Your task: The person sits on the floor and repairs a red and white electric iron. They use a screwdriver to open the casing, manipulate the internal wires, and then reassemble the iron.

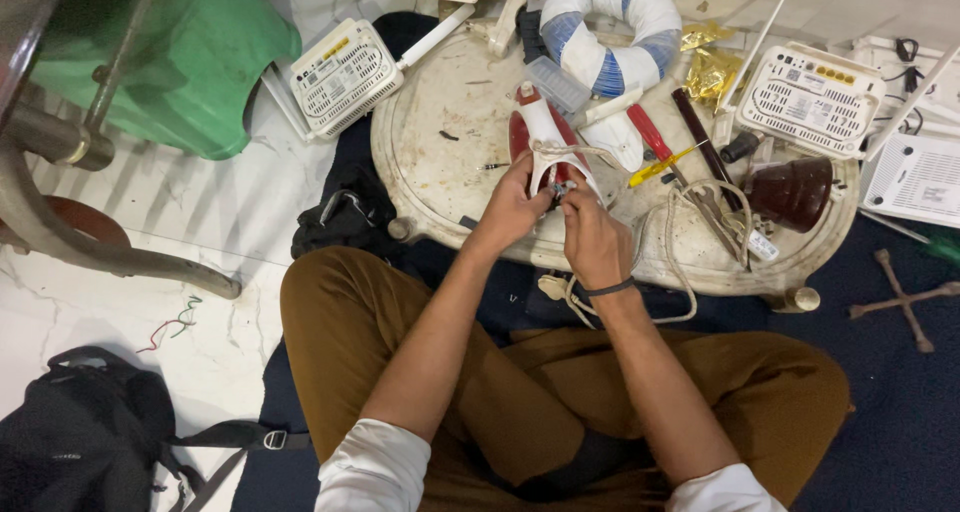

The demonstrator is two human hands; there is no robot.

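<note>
The left hand (512, 207) is closed on the rear of a red and white clothes iron (545, 142); the right hand (590, 227) pinches small parts there, just what cannot be told; the iron's cord (680, 262) trails beside the right wrist and could be snagged; screwdrivers (655, 152) beyond on the round desk (430, 152) could be knocked off.

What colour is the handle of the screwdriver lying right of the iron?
Red plastic-handled screwdriver; clearest in the head view.
</note>
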